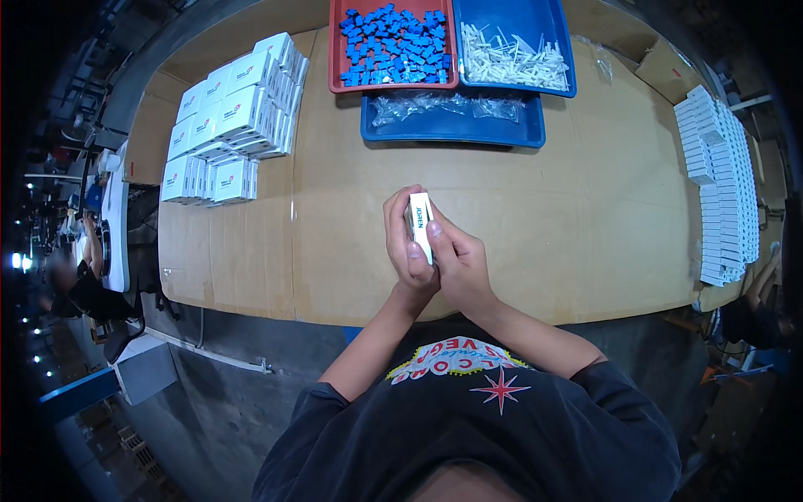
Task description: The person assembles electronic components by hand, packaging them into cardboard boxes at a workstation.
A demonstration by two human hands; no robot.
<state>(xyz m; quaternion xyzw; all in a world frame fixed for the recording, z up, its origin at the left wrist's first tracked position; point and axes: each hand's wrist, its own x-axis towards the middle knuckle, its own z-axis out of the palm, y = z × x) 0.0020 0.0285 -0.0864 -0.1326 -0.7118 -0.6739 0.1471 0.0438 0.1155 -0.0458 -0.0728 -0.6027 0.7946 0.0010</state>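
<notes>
Between my two hands, a small white box (421, 226) with dark print stands on edge above the near middle of the cardboard-covered table. My left hand (398, 238) is closed round its left side, with the thumb along the near end. From the right, my right hand (462, 258) grips the same box, its thumb pressed against the right side. The palms meet below it. Most of the box's broad faces are hidden by my fingers.
White boxes (226, 109) are stacked at left; small white boxes (719, 180) stand in rows at right. At the back, a red tray (335, 50) holds blue parts, a blue tray (571, 67) white parts, and another blue tray (452, 138) clear bags. People sit at both sides.
</notes>
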